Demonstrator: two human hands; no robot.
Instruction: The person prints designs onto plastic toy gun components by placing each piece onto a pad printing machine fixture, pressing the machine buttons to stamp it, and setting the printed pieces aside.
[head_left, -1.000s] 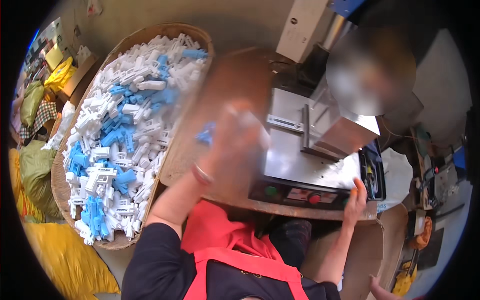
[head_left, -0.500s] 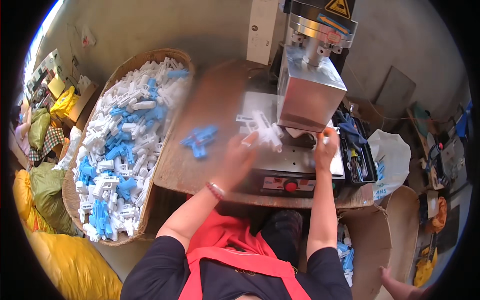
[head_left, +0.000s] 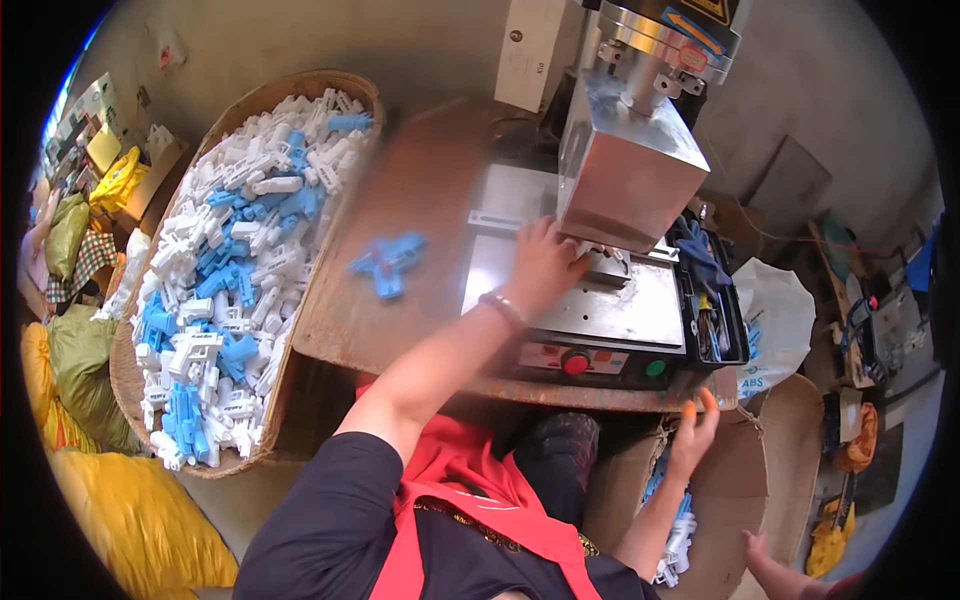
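Under the metal press head [head_left: 635,175], my left hand [head_left: 545,265] reaches over the fixture on the machine's bed with bent fingers. A white toy gun [head_left: 606,256] is at its fingertips, mostly hidden by the hand and the press head. My right hand [head_left: 694,432] is raised above the cardboard carton [head_left: 722,480] at the lower right, its orange-tipped fingers apart and nothing in them. White and blue toy guns [head_left: 676,545] lie in that carton. A blue toy gun [head_left: 388,265] rests alone on the wooden table, left of the machine.
A long basket [head_left: 290,400] heaped with white and blue toy guns stands at the left. Beside the machine's red button [head_left: 575,362] and green button [head_left: 655,368] is a black tool tray [head_left: 735,330]. Another person's hand [head_left: 758,552] shows at lower right.
My left hand has carried the white toy gun right, to the fixture. My right hand has left the fixture and dropped down toward the carton, its fingers now spread. The head view has shifted slightly.
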